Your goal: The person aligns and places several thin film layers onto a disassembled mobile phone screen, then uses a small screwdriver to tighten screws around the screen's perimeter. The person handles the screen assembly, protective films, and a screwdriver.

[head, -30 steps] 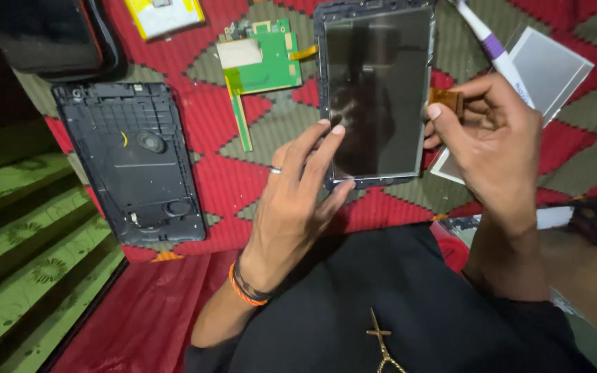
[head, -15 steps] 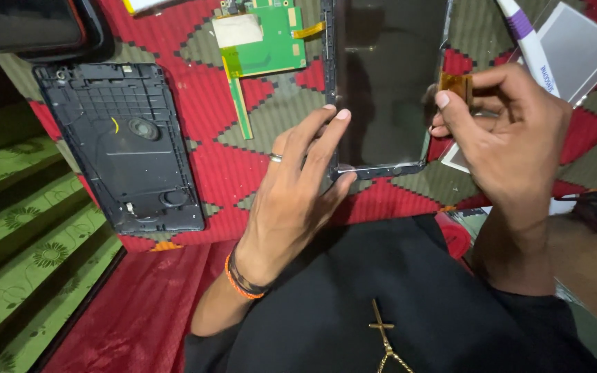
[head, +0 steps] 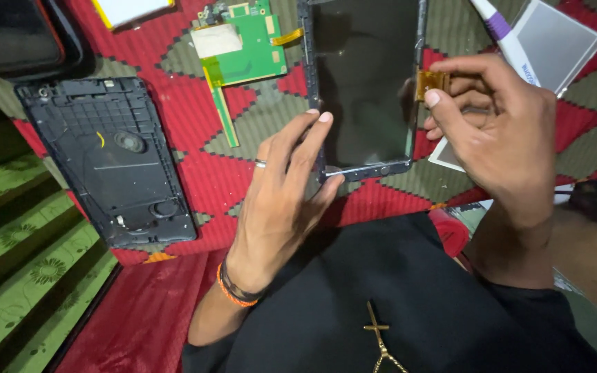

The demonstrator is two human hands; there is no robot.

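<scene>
The fingers (head: 309,135) of the left hand (head: 278,200) are spread along the left edge of the screen frame (head: 364,83), with the thumb hooked under its near corner, so the frame is steadied rather than clamped. The fingers (head: 443,93) of the right hand (head: 502,135) are pinched shut on the flex cable (head: 431,81), an amber tab standing at the frame's right edge.

The frame lies on a red patterned cloth (head: 195,179) just ahead of the person's lap, glass face dark, its far end running out of view. It is judged light, thin and stiff, yet brittle: the glass would crack if bent or pressed in the middle. It is best held by the plastic rim, at the long sides or the corners, as is done now. The cable is judged soft and easily torn or creased; it should be gripped flat near its free end and never pulled sideways against its root.

A green circuit board (head: 243,48) with a yellow strip lies just beside the frame, to its left. A black back cover (head: 112,159) lies well apart on the left, inside up. A white-and-purple pen (head: 506,38) and a grey panel (head: 557,41) are seen beyond the right hand.
</scene>
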